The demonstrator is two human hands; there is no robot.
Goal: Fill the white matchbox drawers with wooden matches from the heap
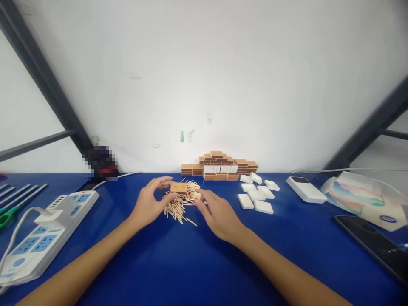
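Observation:
My left hand (pixel 149 204) holds a small brown matchbox (pixel 178 187) between thumb and fingers, just above a loose pile of matchsticks (pixel 180 204) on the blue table (pixel 191 263). On the right side of that pile rests my right hand (pixel 218 214), with its fingertips pinching at a few matchsticks. Behind the pile, against the wall, a stack of brown matchboxes (pixel 219 165) stands. Several white inner trays (pixel 256 196) lie to the right of the pile.
A white and blue power strip (pixel 44 233) with a plugged adapter lies at the left. Scissors (pixel 8 216) and metal rods sit at the far left edge. At the right are a white power bank (pixel 306 189), a tissue pack (pixel 363 199) and a black phone (pixel 376 246).

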